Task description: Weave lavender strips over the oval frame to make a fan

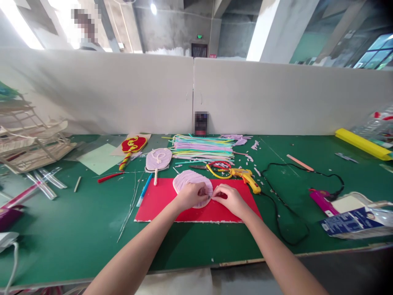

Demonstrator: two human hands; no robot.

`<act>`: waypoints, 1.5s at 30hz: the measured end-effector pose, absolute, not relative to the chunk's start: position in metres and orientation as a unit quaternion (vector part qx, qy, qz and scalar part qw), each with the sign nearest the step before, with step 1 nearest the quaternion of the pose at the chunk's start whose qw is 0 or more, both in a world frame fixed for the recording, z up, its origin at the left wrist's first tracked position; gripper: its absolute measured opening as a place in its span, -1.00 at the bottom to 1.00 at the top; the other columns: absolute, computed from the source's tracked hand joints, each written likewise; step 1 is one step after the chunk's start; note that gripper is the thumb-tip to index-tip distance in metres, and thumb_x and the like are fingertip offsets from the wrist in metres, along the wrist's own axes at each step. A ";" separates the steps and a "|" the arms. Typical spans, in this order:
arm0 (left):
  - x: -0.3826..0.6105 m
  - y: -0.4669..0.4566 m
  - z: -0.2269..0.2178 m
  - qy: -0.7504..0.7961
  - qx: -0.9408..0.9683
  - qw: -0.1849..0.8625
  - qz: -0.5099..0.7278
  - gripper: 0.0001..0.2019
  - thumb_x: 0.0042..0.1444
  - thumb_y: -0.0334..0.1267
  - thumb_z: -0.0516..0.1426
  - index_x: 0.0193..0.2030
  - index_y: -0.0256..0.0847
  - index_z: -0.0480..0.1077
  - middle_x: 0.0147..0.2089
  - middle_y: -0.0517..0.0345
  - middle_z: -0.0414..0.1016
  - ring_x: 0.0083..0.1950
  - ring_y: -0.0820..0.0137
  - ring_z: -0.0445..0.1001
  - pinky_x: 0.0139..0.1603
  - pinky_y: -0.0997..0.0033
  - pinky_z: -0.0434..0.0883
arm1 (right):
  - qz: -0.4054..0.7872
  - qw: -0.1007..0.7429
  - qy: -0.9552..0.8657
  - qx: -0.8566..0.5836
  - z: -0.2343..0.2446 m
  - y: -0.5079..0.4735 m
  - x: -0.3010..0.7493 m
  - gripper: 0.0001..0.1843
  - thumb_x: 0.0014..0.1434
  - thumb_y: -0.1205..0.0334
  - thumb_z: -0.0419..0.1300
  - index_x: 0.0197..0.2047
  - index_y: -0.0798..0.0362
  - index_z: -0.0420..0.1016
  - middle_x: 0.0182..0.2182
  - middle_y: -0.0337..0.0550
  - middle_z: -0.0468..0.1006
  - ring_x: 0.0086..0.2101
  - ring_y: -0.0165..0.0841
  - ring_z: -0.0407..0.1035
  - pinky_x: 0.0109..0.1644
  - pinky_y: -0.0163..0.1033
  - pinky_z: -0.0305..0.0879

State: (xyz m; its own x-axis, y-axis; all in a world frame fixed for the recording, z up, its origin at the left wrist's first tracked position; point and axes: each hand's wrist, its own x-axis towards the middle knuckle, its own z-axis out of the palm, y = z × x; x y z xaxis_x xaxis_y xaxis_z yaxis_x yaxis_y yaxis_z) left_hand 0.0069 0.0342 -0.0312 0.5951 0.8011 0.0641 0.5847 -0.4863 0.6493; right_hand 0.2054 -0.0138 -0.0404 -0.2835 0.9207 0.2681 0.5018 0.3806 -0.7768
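Note:
A pale pink oval piece (187, 181) made of rows of fuzzy pipe cleaners lies on a red sheet (159, 203) on the green table. My left hand (192, 196) rests on the oval's near edge with its fingers curled and pressed onto it. My right hand (229, 198) sits just right of the oval, its fingertips pinched at the oval's right edge. The part of the oval under my fingers is hidden.
A yellow glue gun (247, 177) with a black cord (282, 221), scissors (215, 165) and a pile of pastel pipe cleaners (202, 148) lie behind the sheet. Two finished fan shapes (134, 144) (158, 159) lie at the left. Wooden models (27, 143) and bags (353, 221) flank the table.

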 end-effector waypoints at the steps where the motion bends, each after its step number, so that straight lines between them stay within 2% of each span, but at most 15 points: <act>1: 0.006 0.034 -0.030 0.413 0.841 0.296 0.187 -0.92 -0.04 -0.23 0.18 -0.41 -0.17 0.41 -0.51 0.27 0.40 -0.48 0.46 0.33 -0.47 0.50 0.19 | 0.289 0.363 -0.747 -0.477 -0.040 -0.014 0.205 -0.84 0.17 0.12 0.19 -0.38 0.01 0.46 -0.37 -0.18 0.47 -0.31 -0.33 0.38 -0.19 -0.22 0.33; 5: -0.003 0.040 -0.020 0.474 0.808 0.263 0.233 -0.87 0.12 -0.22 0.04 -0.35 -0.17 0.38 -0.40 0.23 0.47 -0.37 0.46 0.41 -0.36 0.54 0.28 | 0.288 0.361 -0.746 -0.480 -0.040 -0.015 0.205 -0.86 0.16 0.14 0.19 -0.38 0.00 0.45 -0.37 -0.18 0.47 -0.30 -0.32 0.39 -0.18 -0.22 0.32; 9: -0.024 0.049 -0.007 0.594 0.735 0.181 0.273 -0.75 0.24 -0.20 -0.13 -0.30 -0.18 0.33 -0.32 0.11 0.48 -0.28 0.36 0.44 -0.29 0.45 0.30 | 0.291 0.360 -0.743 -0.483 -0.042 -0.015 0.206 -0.85 0.15 0.12 0.21 -0.39 -0.01 0.45 -0.37 -0.19 0.47 -0.28 -0.31 0.39 -0.15 -0.21 0.32; 13: -0.039 0.053 -0.005 0.673 0.683 0.121 0.256 -0.76 0.20 -0.20 -0.06 -0.41 -0.20 0.32 -0.24 -0.07 0.47 -0.10 0.16 0.44 -0.10 0.27 0.29 | 0.296 0.356 -0.741 -0.487 -0.043 -0.014 0.207 -0.85 0.15 0.11 0.21 -0.38 -0.02 0.45 -0.36 -0.20 0.47 -0.28 -0.32 0.39 -0.14 -0.22 0.32; 15: -0.041 0.053 -0.008 0.688 0.673 0.122 0.243 -0.78 0.17 -0.21 -0.01 -0.45 -0.21 0.31 -0.24 -0.10 0.47 -0.08 0.11 0.44 -0.06 0.21 0.28 | 0.298 0.356 -0.739 -0.488 -0.043 -0.014 0.207 -0.84 0.15 0.10 0.20 -0.38 -0.02 0.45 -0.36 -0.20 0.47 -0.28 -0.32 0.39 -0.14 -0.22 0.32; 22: -0.042 0.060 -0.016 0.688 0.635 0.215 0.278 -0.79 0.10 -0.13 0.06 -0.45 -0.20 0.28 -0.29 0.00 0.46 -0.16 0.19 0.45 -0.16 0.27 0.33 | 0.304 0.359 -0.736 -0.487 -0.043 -0.014 0.206 -0.82 0.15 0.07 0.20 -0.38 -0.01 0.46 -0.36 -0.19 0.48 -0.28 -0.31 0.40 -0.13 -0.21 0.32; 26: -0.041 0.066 -0.017 0.653 0.597 0.326 0.332 -0.78 0.04 -0.09 0.11 -0.31 -0.21 0.30 -0.44 0.14 0.44 -0.36 0.31 0.45 -0.39 0.40 0.34 | 0.312 0.364 -0.731 -0.486 -0.042 -0.014 0.206 -0.81 0.14 0.06 0.21 -0.39 -0.01 0.45 -0.37 -0.18 0.47 -0.28 -0.30 0.39 -0.16 -0.20 0.31; 29: -0.038 0.065 -0.014 0.600 0.574 0.417 0.370 -0.65 -0.08 -0.05 0.18 -0.20 -0.22 0.31 -0.44 0.18 0.46 -0.43 0.37 0.44 -0.48 0.47 0.34 | 0.321 0.372 -0.722 -0.486 -0.040 -0.015 0.205 -0.80 0.11 0.04 0.23 -0.40 -0.01 0.47 -0.37 -0.18 0.47 -0.28 -0.29 0.39 -0.15 -0.19 0.31; 34: -0.038 0.059 -0.003 0.547 0.522 0.482 0.442 -0.55 -0.16 0.02 0.22 -0.18 -0.23 0.35 -0.43 0.22 0.44 -0.45 0.45 0.40 -0.52 0.54 0.31 | 0.348 0.405 -0.681 -0.501 -0.040 -0.014 0.209 -0.80 0.10 0.02 0.23 -0.36 -0.03 0.51 -0.33 -0.18 0.54 -0.24 -0.29 0.43 -0.08 -0.20 0.34; 39: -0.039 0.060 0.000 0.524 0.474 0.510 0.490 -0.52 -0.19 0.02 0.24 -0.18 -0.25 0.36 -0.45 0.28 0.37 -0.46 0.51 0.34 -0.53 0.59 0.26 | 0.354 0.469 -0.589 -0.554 -0.047 -0.007 0.213 -0.64 0.14 -0.11 0.13 -0.23 0.01 0.44 -0.31 -0.09 0.56 -0.30 -0.25 0.47 -0.22 -0.18 0.42; 45: -0.033 0.057 0.000 0.483 0.451 0.566 0.493 -0.49 -0.26 0.00 0.31 -0.21 -0.29 0.38 -0.41 0.22 0.41 -0.40 0.47 0.38 -0.46 0.56 0.30 | 0.370 0.488 -0.552 -0.567 -0.041 -0.008 0.212 -0.59 0.13 -0.17 0.10 -0.20 -0.01 0.48 -0.17 -0.05 0.58 -0.09 -0.15 0.44 -0.07 -0.12 0.40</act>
